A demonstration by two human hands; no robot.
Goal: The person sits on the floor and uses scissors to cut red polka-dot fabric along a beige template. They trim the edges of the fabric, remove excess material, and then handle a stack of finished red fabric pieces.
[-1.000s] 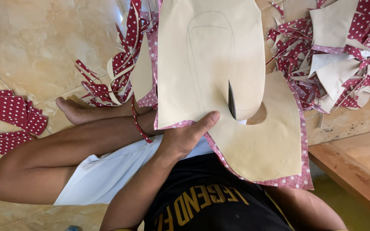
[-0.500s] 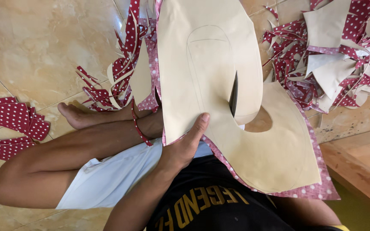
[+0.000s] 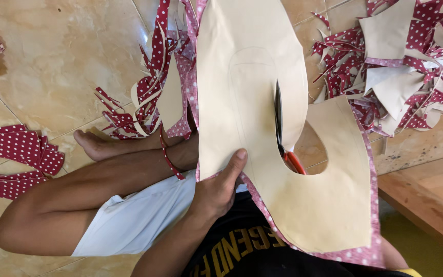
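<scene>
While gripped: sheet above left hand.

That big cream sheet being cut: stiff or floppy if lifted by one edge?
Probably semi-stiff: the cream sheet stays fairly flat with only the left hand pinching its edge. Likely light, since that grip alone seems to carry it. Its cut flap may sag near the scissors.

Right hand hidden behind the cream sheet, scissors mostly covered, sheet's top cut off

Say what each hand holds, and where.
Left hand grips the beige sheet at its near edge. Right hand is hidden behind it; red-handled scissors cut through.
</scene>
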